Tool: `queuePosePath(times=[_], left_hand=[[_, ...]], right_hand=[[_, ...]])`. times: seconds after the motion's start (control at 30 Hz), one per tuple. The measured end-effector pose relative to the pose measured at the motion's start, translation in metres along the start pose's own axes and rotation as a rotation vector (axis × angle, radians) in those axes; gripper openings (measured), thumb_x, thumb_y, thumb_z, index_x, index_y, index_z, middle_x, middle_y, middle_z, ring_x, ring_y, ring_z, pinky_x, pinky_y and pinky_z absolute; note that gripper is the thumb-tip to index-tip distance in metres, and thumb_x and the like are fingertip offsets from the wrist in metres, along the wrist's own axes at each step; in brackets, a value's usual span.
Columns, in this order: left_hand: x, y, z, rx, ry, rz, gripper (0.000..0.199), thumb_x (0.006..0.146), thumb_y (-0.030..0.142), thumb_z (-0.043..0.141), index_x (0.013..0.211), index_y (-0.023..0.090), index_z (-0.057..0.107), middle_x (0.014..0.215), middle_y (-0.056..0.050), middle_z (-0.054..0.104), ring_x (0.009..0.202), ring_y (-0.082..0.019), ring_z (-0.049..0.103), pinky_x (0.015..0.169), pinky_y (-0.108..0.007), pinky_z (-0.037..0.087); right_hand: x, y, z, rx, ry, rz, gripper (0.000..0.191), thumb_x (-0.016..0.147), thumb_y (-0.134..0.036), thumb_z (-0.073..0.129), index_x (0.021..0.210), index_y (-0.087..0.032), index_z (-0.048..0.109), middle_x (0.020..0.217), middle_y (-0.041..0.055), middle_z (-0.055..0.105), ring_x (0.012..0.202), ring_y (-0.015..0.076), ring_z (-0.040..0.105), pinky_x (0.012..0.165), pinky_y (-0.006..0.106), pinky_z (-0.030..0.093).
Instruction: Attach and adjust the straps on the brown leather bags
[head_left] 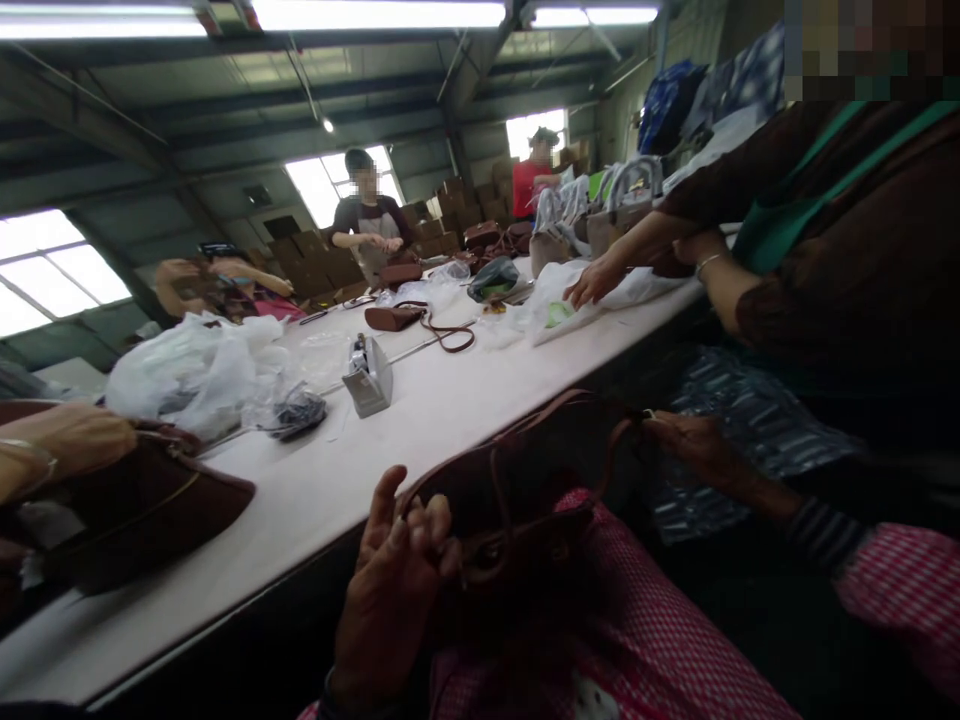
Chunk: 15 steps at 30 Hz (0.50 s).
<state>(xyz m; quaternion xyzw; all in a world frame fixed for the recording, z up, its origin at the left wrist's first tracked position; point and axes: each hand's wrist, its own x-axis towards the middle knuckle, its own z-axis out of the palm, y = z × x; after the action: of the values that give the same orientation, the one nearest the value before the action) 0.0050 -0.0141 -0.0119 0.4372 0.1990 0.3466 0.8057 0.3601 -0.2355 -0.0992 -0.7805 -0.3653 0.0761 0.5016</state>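
A dark brown leather handbag [536, 475] with thin straps lies across my lap, against the table's front edge. At its left end is my left hand [401, 580], fingers curled in on the bag's edge and the index finger raised. My right hand [694, 450] pinches the far right end of the bag, by a strap. Shadow hides most of the bag's lower side. Below it shows a pink checked garment [652, 620].
A long white table [420, 420] carries a tape dispenser [367, 375], a small brown bag [394, 317] and plastic wrapping [202, 365]. At left, another person's hand [75, 445] is on a brown handbag [157, 500]. A co-worker's hand [596, 280] reaches in from the right.
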Motion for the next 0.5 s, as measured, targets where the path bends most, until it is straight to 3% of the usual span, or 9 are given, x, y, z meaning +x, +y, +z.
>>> queuePosePath(times=[0.1,0.2,0.3,0.43,0.5], left_hand=[[-0.002,0.003,-0.008,0.052,0.136,-0.079,0.07,0.07,0.029,0.092,0.132,0.044,0.064,0.09,0.004,0.065,0.075,-0.011,0.065,0.066,-0.018,0.06],[0.0,0.023,-0.016,0.228,0.202,-0.181,0.08,0.062,0.027,0.096,0.134,0.043,0.064,0.093,0.004,0.067,0.072,-0.01,0.064,0.064,-0.016,0.06],[0.001,0.044,-0.021,0.425,0.14,-0.305,0.07,0.063,0.031,0.095,0.129,0.035,0.069,0.08,0.002,0.064,0.066,-0.012,0.061,0.055,-0.018,0.057],[-0.001,0.056,-0.024,0.549,0.085,-0.366,0.054,0.064,0.036,0.093,0.114,0.028,0.075,0.062,0.004,0.054,0.051,-0.012,0.052,0.041,-0.017,0.04],[-0.002,0.058,-0.027,0.59,0.08,-0.391,0.05,0.062,0.037,0.094,0.108,0.028,0.076,0.065,0.002,0.059,0.054,-0.014,0.056,0.045,-0.02,0.044]], right_hand=[[0.001,-0.012,0.009,0.069,-0.04,-0.008,0.049,0.093,-0.063,0.059,0.069,-0.02,0.058,0.06,-0.0018,0.045,0.061,0.0147,0.04,0.058,0.03,0.029],[0.004,-0.019,-0.001,0.146,-0.07,0.035,0.05,0.094,-0.062,0.058,0.069,-0.019,0.058,0.058,-0.0043,0.04,0.058,0.0121,0.037,0.056,0.029,0.025],[0.006,-0.021,-0.018,0.222,-0.114,0.102,0.046,0.09,-0.058,0.066,0.069,-0.018,0.06,0.054,-0.006,0.038,0.053,0.0095,0.032,0.053,0.029,0.019],[0.001,-0.021,-0.034,0.315,-0.183,0.186,0.034,0.082,-0.047,0.077,0.074,-0.016,0.066,0.053,-0.0071,0.042,0.05,0.0075,0.03,0.052,0.029,0.016],[-0.005,-0.021,-0.04,0.366,-0.212,0.225,0.029,0.08,-0.042,0.077,0.076,-0.016,0.066,0.054,-0.0081,0.042,0.05,0.0064,0.029,0.053,0.029,0.015]])
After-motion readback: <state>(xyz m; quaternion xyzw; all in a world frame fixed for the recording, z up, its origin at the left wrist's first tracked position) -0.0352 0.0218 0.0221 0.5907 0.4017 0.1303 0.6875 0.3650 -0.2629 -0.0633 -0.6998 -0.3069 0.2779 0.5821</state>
